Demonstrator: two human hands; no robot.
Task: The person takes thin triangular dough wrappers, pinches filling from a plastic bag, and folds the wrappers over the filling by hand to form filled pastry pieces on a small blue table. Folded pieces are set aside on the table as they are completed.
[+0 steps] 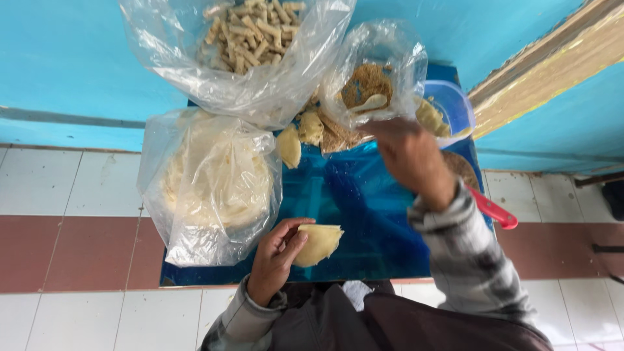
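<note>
while left hand [276, 257] cups folded dough wrapper [316, 243] open-side up over blue counter [364, 208], right hand [406, 153] reaches filling bag [374, 78]; right grip blurred, cannot tell.

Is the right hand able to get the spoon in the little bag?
Probably yes: the right hand is at the small bag's open mouth, with nothing between it and the pale spoon on the brown filling.

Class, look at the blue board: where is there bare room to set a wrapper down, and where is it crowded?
Bare: the middle of the blue board, between the bag of wrappers, the left hand holding a folded wrapper, and the right hand. Crowded: the far edge, with the bag of rolls, filling bag and folded pieces.
</note>
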